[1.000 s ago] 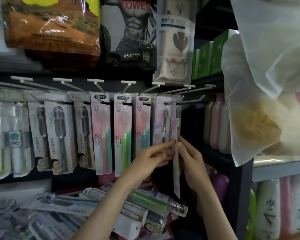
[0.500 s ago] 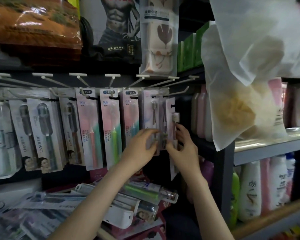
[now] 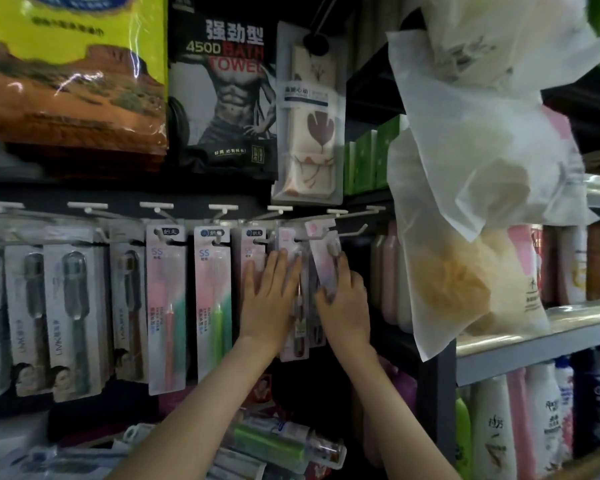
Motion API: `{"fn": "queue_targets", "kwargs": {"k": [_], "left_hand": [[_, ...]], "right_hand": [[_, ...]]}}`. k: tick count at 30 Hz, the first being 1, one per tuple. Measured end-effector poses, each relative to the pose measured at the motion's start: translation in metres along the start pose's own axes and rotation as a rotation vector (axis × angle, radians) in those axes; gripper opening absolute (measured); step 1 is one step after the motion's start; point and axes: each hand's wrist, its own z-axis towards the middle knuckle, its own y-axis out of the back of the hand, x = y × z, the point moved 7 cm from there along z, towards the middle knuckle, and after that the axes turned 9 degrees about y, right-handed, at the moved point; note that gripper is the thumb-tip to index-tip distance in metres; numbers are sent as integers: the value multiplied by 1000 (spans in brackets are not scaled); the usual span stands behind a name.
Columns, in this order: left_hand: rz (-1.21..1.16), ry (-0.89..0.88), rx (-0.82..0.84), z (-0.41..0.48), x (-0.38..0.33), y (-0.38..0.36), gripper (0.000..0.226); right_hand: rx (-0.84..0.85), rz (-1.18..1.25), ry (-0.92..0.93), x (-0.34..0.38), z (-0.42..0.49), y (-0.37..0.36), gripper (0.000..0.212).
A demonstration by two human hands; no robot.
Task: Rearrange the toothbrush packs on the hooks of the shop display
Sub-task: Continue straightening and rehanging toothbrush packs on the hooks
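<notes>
A row of toothbrush packs hangs from white hooks (image 3: pixel 352 233) on the dark display wall. My right hand (image 3: pixel 343 299) grips a pale pink toothbrush pack (image 3: pixel 323 258), tilted, its top at the hook near the right end of the row. My left hand (image 3: pixel 271 296) lies flat with fingers spread on the hanging pink packs (image 3: pixel 290 244) just to the left. Further left hang pink-and-green SS packs (image 3: pixel 212 306) and grey packs (image 3: pixel 71 317).
Loose toothbrush packs and a green tube (image 3: pixel 274 445) lie piled on the ledge below. A bath towel pack (image 3: pixel 222 88) hangs above. White plastic bags (image 3: pixel 482 168) hang close on the right, in front of shelves of bottles (image 3: pixel 492 427).
My right hand has raised the pink pack from low and vertical up to the hook, now tilted. My left hand has opened flat against the neighbouring packs. The camera has come closer.
</notes>
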Motion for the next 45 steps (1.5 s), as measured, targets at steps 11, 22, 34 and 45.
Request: {"fn": "queue_targets", "kwargs": {"k": [11,22,34,45], "left_hand": [[5,-6,25,2,-2,-3,102],[-10,-5,-3,-1,-7,-7,100],[-355,-66,-79,-79,38,31,76],[-411,162,43,-215,180,108,51]], "right_hand": [[0,-69,-69,1,-2,-9,69],[49,-100,-164,-11,4,-14,67],[62,11,23,39,-66,-27,47],[282,349,11,199,-192,-48,34]]}}
